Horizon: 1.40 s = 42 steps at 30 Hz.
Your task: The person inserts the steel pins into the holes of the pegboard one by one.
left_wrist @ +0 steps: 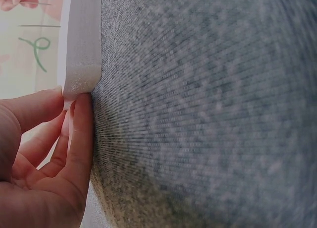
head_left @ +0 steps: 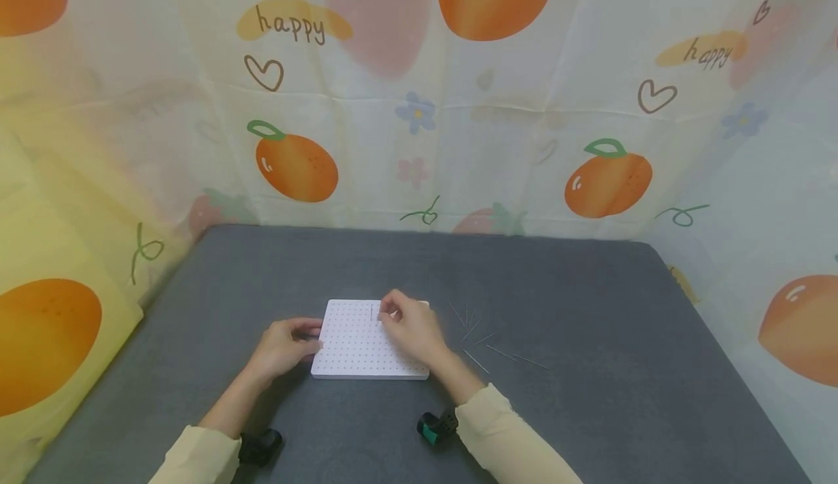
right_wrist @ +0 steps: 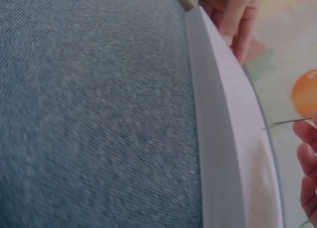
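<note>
R. hand (head_left: 409, 327) pinched a needle (right_wrist: 292, 121) in its fingers, approx. upright at far half of white board (head_left: 343, 349), tip contact unclear; L. hand (head_left: 281, 349) pinched board's left edge.

A hand could pass over the dark grey table top (head_left: 556, 287) behind the flat white board with tiny dots (head_left: 353, 346), up to the fruit-print cloth wall (head_left: 491, 164). The bare left hand (head_left: 281, 349) blocks the board's left edge. The bare right hand (head_left: 412, 327) covers much of its right side, near one thin upright needle (head_left: 371, 312). More thin metal needles (head_left: 500, 353) lie in the way on the right.
</note>
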Motion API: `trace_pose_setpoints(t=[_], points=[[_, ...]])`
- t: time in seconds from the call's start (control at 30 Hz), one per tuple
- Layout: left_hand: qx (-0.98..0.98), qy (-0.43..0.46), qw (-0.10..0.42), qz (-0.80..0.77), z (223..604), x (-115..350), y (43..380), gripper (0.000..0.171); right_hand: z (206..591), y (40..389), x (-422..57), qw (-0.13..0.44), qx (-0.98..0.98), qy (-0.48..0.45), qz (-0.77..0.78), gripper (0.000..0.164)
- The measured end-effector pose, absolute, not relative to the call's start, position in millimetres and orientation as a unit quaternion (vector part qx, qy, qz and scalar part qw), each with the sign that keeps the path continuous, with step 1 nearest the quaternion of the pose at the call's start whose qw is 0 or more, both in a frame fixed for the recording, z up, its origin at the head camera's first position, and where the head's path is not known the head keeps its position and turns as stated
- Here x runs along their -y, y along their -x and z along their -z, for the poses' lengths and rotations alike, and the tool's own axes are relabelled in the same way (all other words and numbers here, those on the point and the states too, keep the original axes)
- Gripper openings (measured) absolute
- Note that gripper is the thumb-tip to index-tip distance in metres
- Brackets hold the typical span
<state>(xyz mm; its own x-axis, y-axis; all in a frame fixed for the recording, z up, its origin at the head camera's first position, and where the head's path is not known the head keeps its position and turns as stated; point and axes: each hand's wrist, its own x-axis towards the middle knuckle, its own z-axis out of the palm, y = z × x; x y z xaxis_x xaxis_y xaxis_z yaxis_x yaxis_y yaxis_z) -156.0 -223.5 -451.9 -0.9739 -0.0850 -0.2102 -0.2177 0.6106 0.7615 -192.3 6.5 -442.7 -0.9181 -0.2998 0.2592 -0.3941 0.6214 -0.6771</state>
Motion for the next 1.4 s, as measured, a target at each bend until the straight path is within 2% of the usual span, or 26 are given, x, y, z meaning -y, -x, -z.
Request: trace_pose_setpoints(t=[0.5,0.73,1.4], points=[[-0.894,0.079,0.076,-0.435,452,224,158,0.041,448,191,7,0.091,0.904,-0.215,-0.359,0.005],[-0.894,0.076,0.078,-0.435,452,225,157,0.041,448,190,12,0.082,0.912,-0.216,-0.338,0.004],[-0.894,0.072,0.073,-0.437,450,224,155,0.040,454,190,15,0.102,0.918,-0.246,-0.294,0.006]])
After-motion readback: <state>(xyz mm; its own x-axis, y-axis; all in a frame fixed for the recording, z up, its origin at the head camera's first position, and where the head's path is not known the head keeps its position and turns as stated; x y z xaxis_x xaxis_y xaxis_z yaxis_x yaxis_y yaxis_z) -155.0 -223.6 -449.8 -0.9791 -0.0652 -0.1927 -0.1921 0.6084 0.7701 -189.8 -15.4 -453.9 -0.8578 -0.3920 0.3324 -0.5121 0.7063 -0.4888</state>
